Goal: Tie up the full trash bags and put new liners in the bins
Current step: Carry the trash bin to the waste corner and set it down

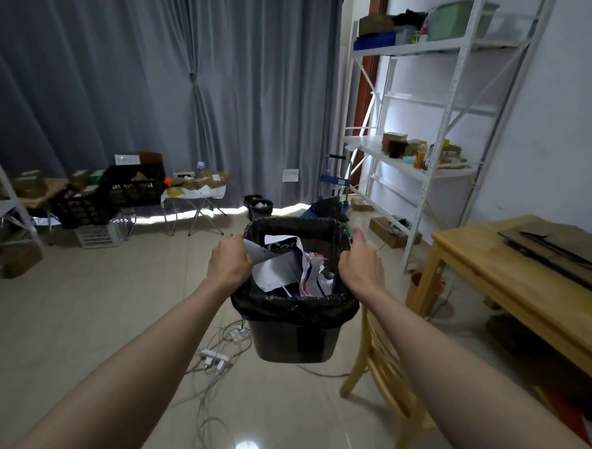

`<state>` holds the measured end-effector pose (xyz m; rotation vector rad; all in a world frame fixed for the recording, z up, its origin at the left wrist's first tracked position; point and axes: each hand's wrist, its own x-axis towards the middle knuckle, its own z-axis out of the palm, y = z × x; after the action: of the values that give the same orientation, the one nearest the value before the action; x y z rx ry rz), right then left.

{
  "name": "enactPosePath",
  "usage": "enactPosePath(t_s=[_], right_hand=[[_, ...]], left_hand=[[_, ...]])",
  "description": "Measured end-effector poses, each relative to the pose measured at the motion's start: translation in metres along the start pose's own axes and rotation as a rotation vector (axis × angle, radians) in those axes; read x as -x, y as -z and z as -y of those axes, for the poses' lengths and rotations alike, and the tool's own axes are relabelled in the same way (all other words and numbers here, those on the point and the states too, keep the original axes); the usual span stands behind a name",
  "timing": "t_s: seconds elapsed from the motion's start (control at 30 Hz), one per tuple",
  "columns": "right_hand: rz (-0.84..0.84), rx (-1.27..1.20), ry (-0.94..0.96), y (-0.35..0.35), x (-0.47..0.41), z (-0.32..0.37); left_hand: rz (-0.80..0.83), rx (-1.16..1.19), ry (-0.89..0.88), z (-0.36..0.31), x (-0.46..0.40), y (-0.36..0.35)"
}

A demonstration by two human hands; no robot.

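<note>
Both hands, left (229,260) and right (361,267), grip the bin (293,341) by its rim, lifted; its full bag (293,306) looks untied, so tying and relining remain.

Fingertips of both hands (229,260) hidden over the bin (292,341) rim; shelf items blurred.

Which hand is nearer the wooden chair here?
Right. The right hand grips the right rim of the black bin, almost directly above the wooden chair. The left hand grips the opposite rim, with the bin between it and the chair.
</note>
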<state>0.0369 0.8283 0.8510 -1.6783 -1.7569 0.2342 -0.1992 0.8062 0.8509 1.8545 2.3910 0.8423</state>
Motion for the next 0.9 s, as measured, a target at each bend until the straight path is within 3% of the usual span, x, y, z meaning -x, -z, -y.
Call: enactPosePath(t_s=[0.3, 0.6, 0.9], right_hand=[[0.065, 0.017, 0.017, -0.073, -0.208, -0.024], [0.095, 0.012, 0.038, -0.154, -0.362, -0.036], [0.116, 0.029, -0.026, -0.267, -0.546, -0.041]], left_hand=[[-0.042, -0.006, 0.036, -0.024, -0.189, -0.083], [-0.021, -0.012, 0.103, -0.025, -0.341, -0.141], [0.004, 0.01, 0.043, -0.004, -0.556, -0.246]])
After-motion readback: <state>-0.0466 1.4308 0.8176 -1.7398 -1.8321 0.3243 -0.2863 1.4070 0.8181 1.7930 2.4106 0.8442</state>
